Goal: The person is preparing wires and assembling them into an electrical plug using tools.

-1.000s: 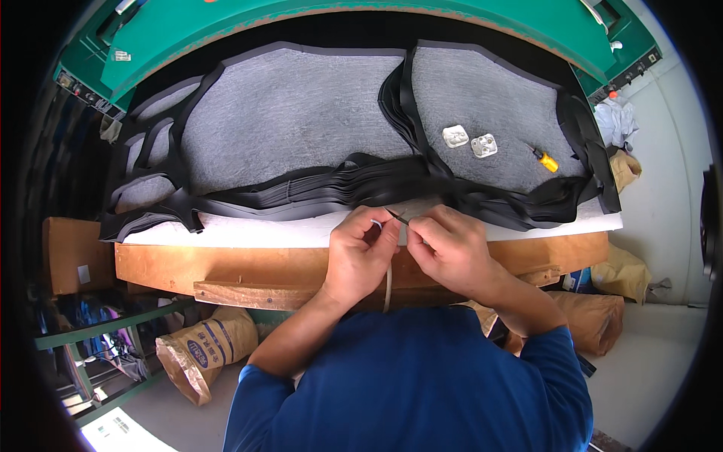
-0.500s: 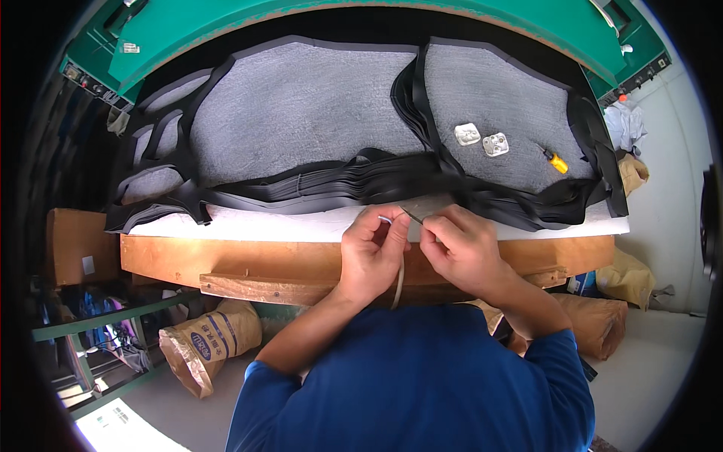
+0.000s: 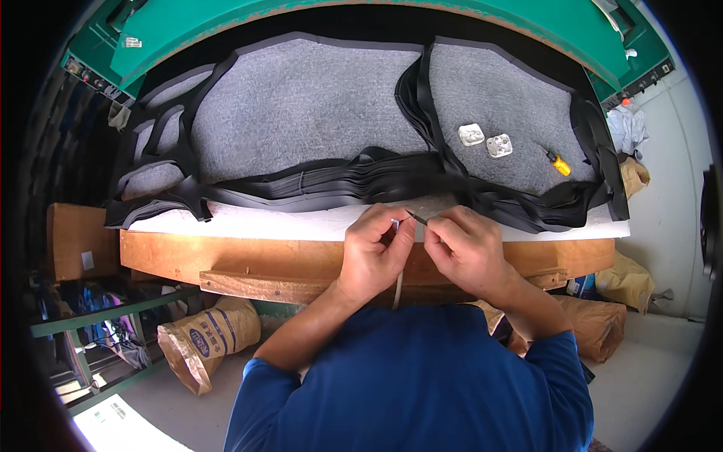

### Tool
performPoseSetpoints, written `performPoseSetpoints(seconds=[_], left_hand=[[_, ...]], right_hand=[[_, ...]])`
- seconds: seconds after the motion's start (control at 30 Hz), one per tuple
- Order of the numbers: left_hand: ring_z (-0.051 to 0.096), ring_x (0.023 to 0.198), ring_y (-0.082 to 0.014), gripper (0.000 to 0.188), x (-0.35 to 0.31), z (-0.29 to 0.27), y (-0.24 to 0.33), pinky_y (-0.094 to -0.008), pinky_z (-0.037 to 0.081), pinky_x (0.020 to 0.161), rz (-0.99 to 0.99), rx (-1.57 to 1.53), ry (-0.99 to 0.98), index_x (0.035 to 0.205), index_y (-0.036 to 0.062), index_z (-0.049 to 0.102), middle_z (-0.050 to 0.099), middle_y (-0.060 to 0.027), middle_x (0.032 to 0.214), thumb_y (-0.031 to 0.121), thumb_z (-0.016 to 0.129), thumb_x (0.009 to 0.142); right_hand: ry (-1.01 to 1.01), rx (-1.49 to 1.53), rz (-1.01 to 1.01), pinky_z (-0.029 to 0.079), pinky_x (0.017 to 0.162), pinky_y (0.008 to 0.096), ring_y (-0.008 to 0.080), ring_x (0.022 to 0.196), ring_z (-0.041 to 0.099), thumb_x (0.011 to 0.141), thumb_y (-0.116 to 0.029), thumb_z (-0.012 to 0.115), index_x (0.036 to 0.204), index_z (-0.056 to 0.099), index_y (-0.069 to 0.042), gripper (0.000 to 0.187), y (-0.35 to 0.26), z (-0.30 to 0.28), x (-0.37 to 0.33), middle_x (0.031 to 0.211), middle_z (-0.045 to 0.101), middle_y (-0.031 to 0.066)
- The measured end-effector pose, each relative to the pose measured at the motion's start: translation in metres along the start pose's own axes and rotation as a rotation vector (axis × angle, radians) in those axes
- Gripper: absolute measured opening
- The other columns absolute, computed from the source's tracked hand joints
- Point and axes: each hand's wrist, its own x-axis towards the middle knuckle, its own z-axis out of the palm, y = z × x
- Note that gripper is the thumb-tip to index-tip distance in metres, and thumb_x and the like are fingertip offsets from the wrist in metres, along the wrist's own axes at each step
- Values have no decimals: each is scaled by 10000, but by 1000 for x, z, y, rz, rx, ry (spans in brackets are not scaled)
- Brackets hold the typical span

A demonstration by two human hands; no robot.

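In front of my chest, at the bench's near edge, both hands are close together. My left hand (image 3: 374, 248) is closed in a pinch on a pale cable (image 3: 398, 291), which hangs from it toward my body. A short bluish-white wire end (image 3: 395, 223) shows at its fingers. My right hand (image 3: 468, 245) pinches a thin, dark, pointed piece (image 3: 416, 218), whose kind I cannot make out. Its tip points at my left thumb and forefinger. Beyond the hands, two white plastic socket parts (image 3: 471, 135) and a screwdriver (image 3: 559, 163) with a yellow handle lie on grey fabric.
Stacked black-edged strips (image 3: 354, 177) run across the grey fabric (image 3: 301, 105) on the bench. Over the far side stands a green machine frame (image 3: 361, 7). A wooden rail (image 3: 263, 286) borders the near edge. Paper sacks (image 3: 218, 339) and a cardboard box (image 3: 79, 242) stand around below.
The dark piece in my right hand has tilted slightly and shows more of its body. Both hands have shifted a little to the right in the picture, keeping their pinches.
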Motion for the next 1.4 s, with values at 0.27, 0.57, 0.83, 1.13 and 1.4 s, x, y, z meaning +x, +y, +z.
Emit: performPoseSetpoints(seconds=[0.27,0.57,0.83,1.13,1.4], left_hand=[[541,629,-189,29,7,-5,2,-285,438,541,78,41,-72,883,-17,630,588,-107,765,4,630,863],[543,668,-224,40,8,-4,2,-306,447,585,63,40,-116,901,-13,628,586,-108,773,21,619,883],[541,671,-246,35,9,-5,2,-313,450,596,60,29,-148,889,-23,618,580,-119,776,11,610,883],[536,672,-167,49,4,-3,-3,-282,440,593,6,-14,-161,913,-26,627,593,-90,786,6,601,885],[580,650,-68,197,1,-5,0,-176,443,510,-439,-299,-191,1143,4,562,662,-51,859,75,528,962]], right_hand=[[7,-6,-8,470,499,329,245,577,585,669,64,679,790,588,-26,176,-1,0,3,718,591,82],[27,25,-2,463,493,334,245,582,584,702,32,688,804,583,-26,158,-2,2,6,721,576,82],[44,61,-1,467,481,327,246,564,591,695,53,695,828,593,-26,185,0,2,6,730,606,94],[51,38,40,461,495,343,242,589,583,683,16,689,766,571,-47,158,3,5,3,696,558,63],[4,66,114,468,494,327,250,580,597,693,52,692,801,595,-40,172,9,1,-5,701,598,87]])
